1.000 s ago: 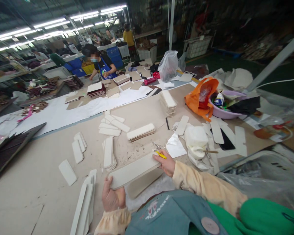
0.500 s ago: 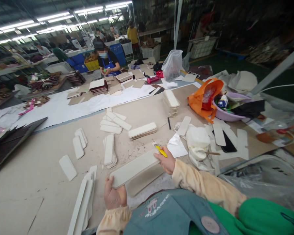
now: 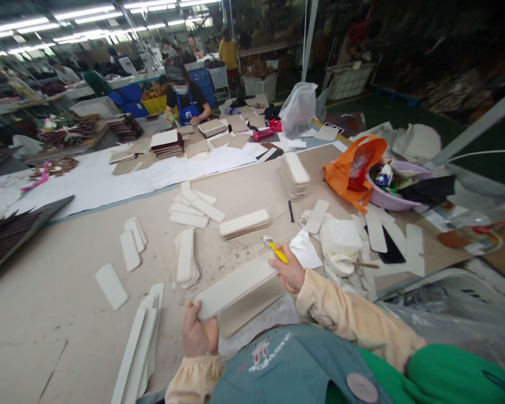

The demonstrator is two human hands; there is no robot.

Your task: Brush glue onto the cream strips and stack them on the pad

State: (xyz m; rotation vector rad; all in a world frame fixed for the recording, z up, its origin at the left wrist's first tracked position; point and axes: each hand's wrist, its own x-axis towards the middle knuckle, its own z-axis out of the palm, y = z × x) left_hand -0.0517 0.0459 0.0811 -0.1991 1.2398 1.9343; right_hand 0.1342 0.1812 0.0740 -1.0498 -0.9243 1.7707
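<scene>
A long cream strip [image 3: 238,287] with rounded corners is held slantwise above the table. My left hand [image 3: 200,331] pinches its near left end between thumb and fingers. At the far right end, my right hand [image 3: 291,270] grips the strip and also holds a yellow-handled tool [image 3: 278,251] with a metal head; its exact kind is not clear. Just below the held strip lies another long beige strip [image 3: 252,307], partly covered. Close by are a fanned stack of short cream pieces [image 3: 187,255] and a low stack of cream strips [image 3: 244,223].
Long cream strips [image 3: 138,342] lie at the left front. A taller stack [image 3: 295,171], a black pen-like stick [image 3: 290,211], a white container [image 3: 340,238], an orange bag [image 3: 353,168] and a purple basin [image 3: 389,199] stand rightward. A co-worker [image 3: 188,101] works across the table.
The strip's right end and my right hand have shifted slightly right, and the yellow-handled tool has turned a little. The co-worker's hands have moved apart. The view has shifted slightly.
</scene>
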